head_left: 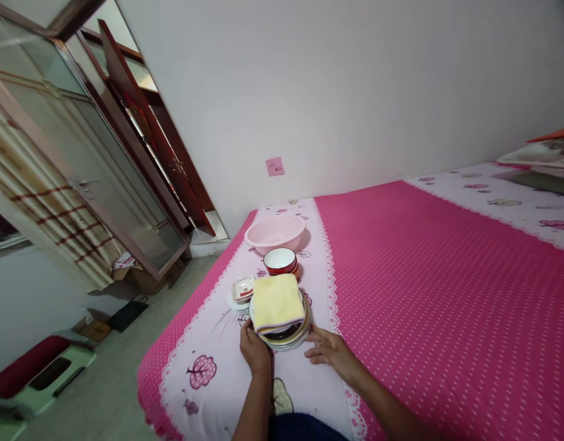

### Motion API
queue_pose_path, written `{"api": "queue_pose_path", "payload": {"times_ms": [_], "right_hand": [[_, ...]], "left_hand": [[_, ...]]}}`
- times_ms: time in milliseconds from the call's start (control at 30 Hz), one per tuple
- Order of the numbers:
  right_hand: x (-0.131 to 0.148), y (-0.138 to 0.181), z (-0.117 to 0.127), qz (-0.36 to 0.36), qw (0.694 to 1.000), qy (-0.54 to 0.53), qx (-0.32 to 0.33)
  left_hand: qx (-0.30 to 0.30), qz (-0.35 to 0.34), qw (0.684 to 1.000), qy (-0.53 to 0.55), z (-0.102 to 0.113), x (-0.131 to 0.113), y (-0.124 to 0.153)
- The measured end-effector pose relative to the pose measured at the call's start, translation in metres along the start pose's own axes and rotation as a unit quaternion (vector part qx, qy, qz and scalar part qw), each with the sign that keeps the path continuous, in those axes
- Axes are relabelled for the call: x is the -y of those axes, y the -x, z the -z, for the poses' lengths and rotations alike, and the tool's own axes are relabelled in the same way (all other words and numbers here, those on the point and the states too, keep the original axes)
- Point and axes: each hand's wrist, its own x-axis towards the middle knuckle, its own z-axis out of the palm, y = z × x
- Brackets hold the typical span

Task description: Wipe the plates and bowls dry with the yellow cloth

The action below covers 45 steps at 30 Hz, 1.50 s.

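Plates (287,344) (yellow cloth (278,301) atop) sit between left hand (255,350) and right hand (330,350).

Plates (287,345) half-hidden beneath yellow cloth (278,301)

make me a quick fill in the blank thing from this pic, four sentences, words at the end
1. The cloth on the plates is mostly ____.
2. The plates have the left hand on one side and the right hand on the ____.
3. The basin near the wall is ____.
4. Inside, the top bowl is ____.

Missing words: yellow; other; pink; white
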Motion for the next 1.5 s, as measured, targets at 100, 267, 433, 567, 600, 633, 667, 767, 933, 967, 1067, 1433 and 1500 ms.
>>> {"api": "queue_pose_path", "payload": {"times_ms": [100, 267, 433, 567, 600, 633, 667, 767, 933, 967, 1067, 1433, 1500], "right_hand": [[-0.001, 0.002, -0.001, 0.010, 1.000, 0.014, -0.009], [-0.002, 0.014, -0.007, 0.042, 0.998, 0.050, -0.025], [-0.006, 0.036, -0.012, 0.062, 0.995, 0.066, -0.034], [-0.011, 0.054, -0.010, 0.064, 0.995, 0.067, -0.039], [-0.012, 0.059, -0.009, 0.063, 0.995, 0.067, -0.041], [-0.013, 0.062, -0.007, 0.063, 0.995, 0.067, -0.042], [-0.014, 0.066, -0.005, 0.061, 0.995, 0.067, -0.044], [-0.015, 0.072, -0.001, 0.056, 0.995, 0.067, -0.045], [-0.015, 0.072, 0.000, 0.044, 0.996, 0.066, -0.035], [-0.015, 0.072, 0.000, 0.040, 0.996, 0.067, -0.032], [-0.015, 0.072, 0.002, 0.027, 0.997, 0.073, -0.025], [0.016, 0.118, 0.029, 0.030, 0.981, 0.186, -0.045], [0.030, 0.146, 0.056, 0.057, 0.969, 0.225, -0.088]], "left_hand": [[0.015, -0.001, 1.000, -0.006, 0.000, 0.001, -0.001], [0.016, 0.006, 0.999, -0.029, -0.001, -0.006, 0.000], [0.017, 0.005, 0.999, -0.047, -0.002, -0.013, 0.001], [0.021, -0.001, 0.998, -0.059, -0.003, -0.014, 0.001], [0.022, -0.001, 0.998, -0.061, -0.003, -0.014, 0.001], [0.023, -0.001, 0.998, -0.063, -0.004, -0.014, 0.001], [0.025, 0.000, 0.998, -0.065, -0.004, -0.014, 0.000], [0.032, -0.002, 0.997, -0.066, -0.003, -0.014, -0.001], [0.044, -0.011, 0.997, -0.054, 0.003, -0.014, -0.001], [0.049, -0.015, 0.997, -0.050, 0.005, -0.013, 0.000], [0.061, -0.024, 0.997, -0.037, 0.007, -0.008, 0.000], [0.045, -0.041, 0.998, -0.004, 0.005, -0.006, 0.006], [0.041, -0.046, 0.998, -0.005, 0.003, -0.005, 0.005]]}}
